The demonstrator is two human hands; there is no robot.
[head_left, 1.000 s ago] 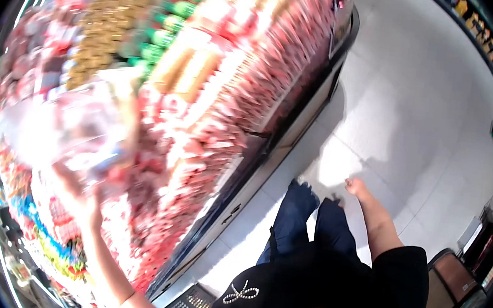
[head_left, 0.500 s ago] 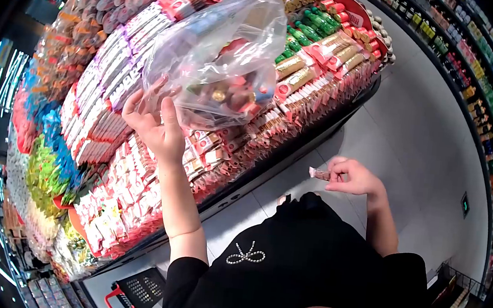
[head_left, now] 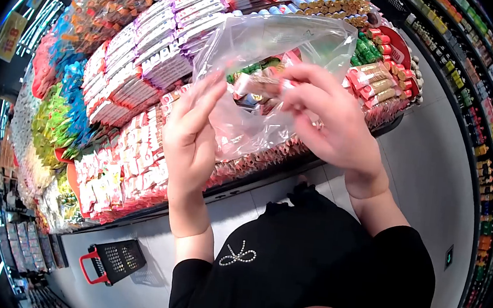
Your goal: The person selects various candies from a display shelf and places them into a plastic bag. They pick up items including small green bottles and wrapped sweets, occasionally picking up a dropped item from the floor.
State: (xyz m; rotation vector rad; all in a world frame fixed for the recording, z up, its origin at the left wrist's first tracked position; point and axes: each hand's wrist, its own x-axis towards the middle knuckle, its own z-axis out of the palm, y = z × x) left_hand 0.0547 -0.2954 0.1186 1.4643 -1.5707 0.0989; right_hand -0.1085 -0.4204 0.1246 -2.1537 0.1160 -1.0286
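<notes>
My left hand (head_left: 192,134) is at the near left edge of a clear plastic bag (head_left: 248,133), fingers raised and pinching its rim; the fingertips are blurred. The bag's mouth gapes toward me, with several wrapped sweets (head_left: 251,102) showing inside. Over that opening, my right hand (head_left: 335,124) has its fingers closed on a small wrapped candy bar (head_left: 259,86), smeared by motion. Both hands are above the near side of a display heaped with packaged sweets (head_left: 132,172).
White and purple packets (head_left: 151,38) are stacked behind the bag, with green-wrapped rolls (head_left: 366,50) to its right. A black basket with a red handle (head_left: 114,262) stands on the floor at lower left. Stocked shelves (head_left: 482,111) curve along the right.
My right hand has come up and left from beside my body to the bag's mouth, carrying the candy. The bag has shifted right and its opening now faces me.
</notes>
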